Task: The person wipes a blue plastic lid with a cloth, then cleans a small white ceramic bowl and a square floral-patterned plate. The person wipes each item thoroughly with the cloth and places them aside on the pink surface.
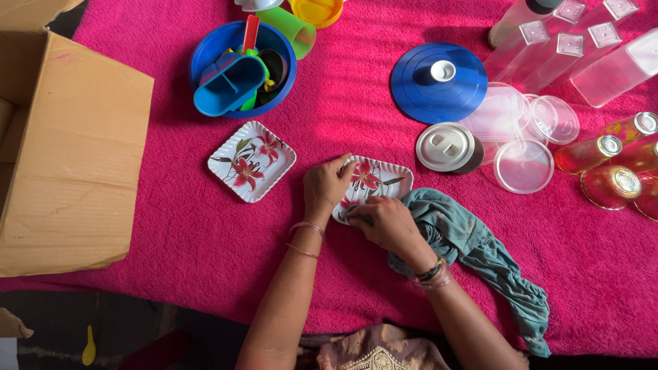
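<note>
A small square white plate with a red flower print (377, 179) lies on the pink towel. My left hand (326, 189) grips its left edge. My right hand (388, 225) presses a grey-green cloth (473, 247) onto the plate's near corner; the cloth trails off to the right past my wrist. A second plate of the same kind (251, 160) lies by itself to the left, untouched.
A blue bowl (205, 51) holds plastic items at the back. A blue lid (439, 82), clear lids (524, 164), clear bottles (548, 48) and amber glass jars (610, 185) fill the right side. A cardboard box (68, 151) stands on the left.
</note>
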